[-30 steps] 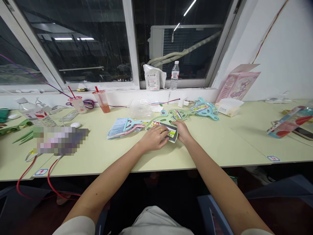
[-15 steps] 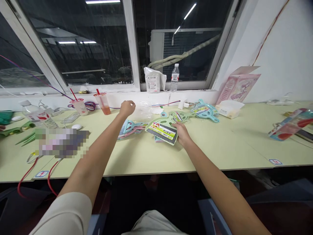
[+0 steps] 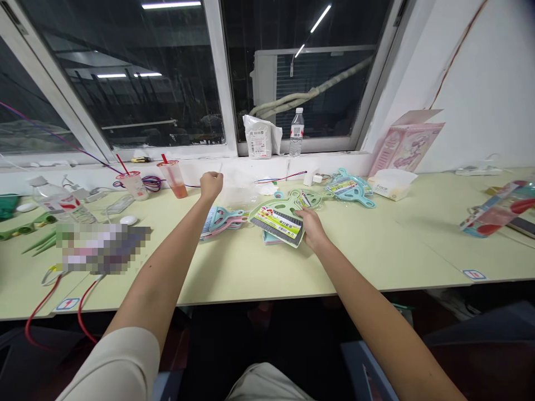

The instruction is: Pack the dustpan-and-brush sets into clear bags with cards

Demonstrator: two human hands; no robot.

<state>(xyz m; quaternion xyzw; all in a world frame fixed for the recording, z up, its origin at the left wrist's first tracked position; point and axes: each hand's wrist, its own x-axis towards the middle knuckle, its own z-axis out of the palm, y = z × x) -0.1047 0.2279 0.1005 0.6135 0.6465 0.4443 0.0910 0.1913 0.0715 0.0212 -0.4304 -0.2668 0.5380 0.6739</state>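
Observation:
My right hand (image 3: 313,228) grips the right side of a pale green dustpan-and-brush set (image 3: 278,221), with a dark-bristled brush and a printed label. The set is tilted above the table, over a pink and blue stack (image 3: 272,238) partly hidden below it. Further left, my left hand (image 3: 211,185) is raised with its fingers pinched together. A thin pale sliver shows above the fingertips, too small to name. Clear plastic wrapping (image 3: 240,195) lies beside that hand. Blue and pink dustpan sets (image 3: 223,221) rest between my hands.
More dustpan sets, one blue (image 3: 351,188), lie behind my right hand near a tissue pack (image 3: 393,185). Two drink cups (image 3: 173,179) and a water bottle (image 3: 62,200) stand left. A pink box (image 3: 407,146) leans at the wall. The table's front edge (image 3: 259,301) runs before me.
My left hand has shifted slightly left, still pinched, and a pale sliver now shows above its fingers. My right hand keeps the green set in nearly the same place. The view has shifted slightly.

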